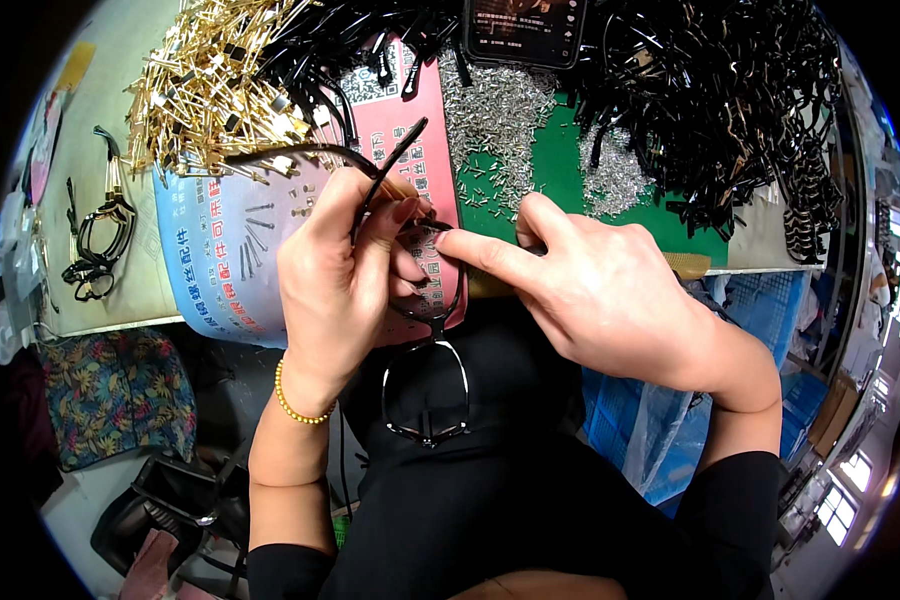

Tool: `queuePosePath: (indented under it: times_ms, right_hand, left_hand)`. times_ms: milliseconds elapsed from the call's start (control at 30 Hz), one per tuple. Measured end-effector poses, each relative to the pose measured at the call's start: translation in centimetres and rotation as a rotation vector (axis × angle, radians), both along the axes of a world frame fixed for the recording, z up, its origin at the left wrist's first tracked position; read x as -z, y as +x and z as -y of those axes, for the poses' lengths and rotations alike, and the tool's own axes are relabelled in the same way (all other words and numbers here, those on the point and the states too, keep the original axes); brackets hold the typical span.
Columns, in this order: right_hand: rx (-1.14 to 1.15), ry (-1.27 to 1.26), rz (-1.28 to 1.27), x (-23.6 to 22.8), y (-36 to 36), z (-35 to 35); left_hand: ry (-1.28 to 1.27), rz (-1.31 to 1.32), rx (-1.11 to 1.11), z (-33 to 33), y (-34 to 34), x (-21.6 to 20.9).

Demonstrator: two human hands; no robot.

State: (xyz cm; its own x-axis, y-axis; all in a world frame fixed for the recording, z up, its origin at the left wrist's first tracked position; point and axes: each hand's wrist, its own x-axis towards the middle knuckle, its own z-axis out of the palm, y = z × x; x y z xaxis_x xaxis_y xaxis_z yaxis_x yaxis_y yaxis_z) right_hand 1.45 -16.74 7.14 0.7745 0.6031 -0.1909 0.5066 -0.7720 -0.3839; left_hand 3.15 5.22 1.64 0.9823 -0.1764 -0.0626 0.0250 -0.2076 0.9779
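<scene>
- left hand is clamped on the black glasses frame, held over the worktop's near edge, long axis running toward the lap
- right hand pinches at the hinge, just beside the left fingers

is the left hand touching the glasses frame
Touching. The head view shows the left hand with its fingers closed around the black glasses frame at the hinge, no gap between them.
</scene>
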Motion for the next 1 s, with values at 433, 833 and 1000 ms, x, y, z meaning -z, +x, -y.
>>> queuePosePath:
  times_ms: [433,833,1000]
  right_hand:
    - [-0.005,0.016,-0.043,0.1,0.2,0.1]
    - [0.037,-0.018,0.085,0.3,-0.2,-0.5]
    - [0.032,-0.008,0.140,0.7,-0.4,-0.6]
  left_hand:
    - [0.293,0.344,0.043,0.3,-0.6,0.6]
    - [0.198,0.152,-0.003,0.6,0.1,-0.2]
    - [0.410,0.549,0.024,0.6,-0.7,1.4]
